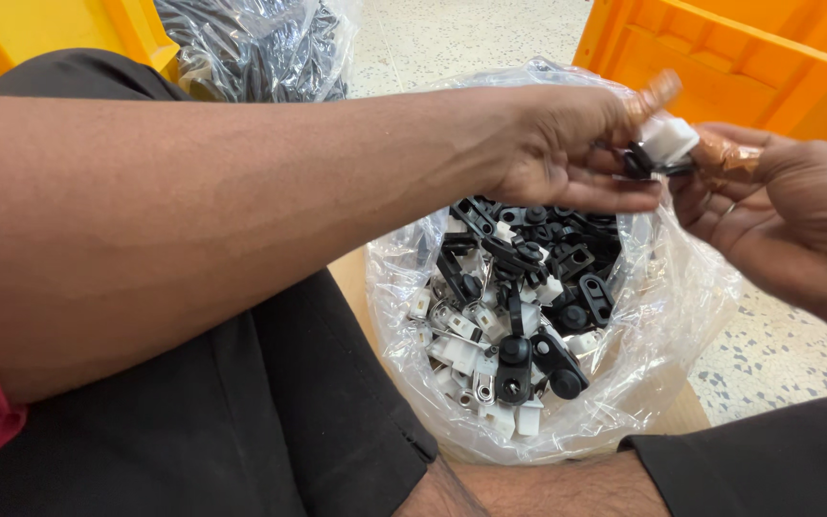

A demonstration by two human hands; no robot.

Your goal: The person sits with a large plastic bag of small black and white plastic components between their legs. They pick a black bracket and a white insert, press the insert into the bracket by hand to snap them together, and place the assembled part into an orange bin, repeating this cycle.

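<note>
My left hand reaches across from the left and pinches a small black and white plastic part above an open clear plastic bag. My right hand meets it from the right, its taped fingertips on the same part. The bag, between my legs, holds several black and white plastic and metal clip parts. Brown tape wraps fingertips on both hands.
An orange plastic crate stands at the upper right and a yellow crate at the upper left. A second clear bag of black parts lies behind my forearm. Speckled floor shows at the right; my black trousers fill the foreground.
</note>
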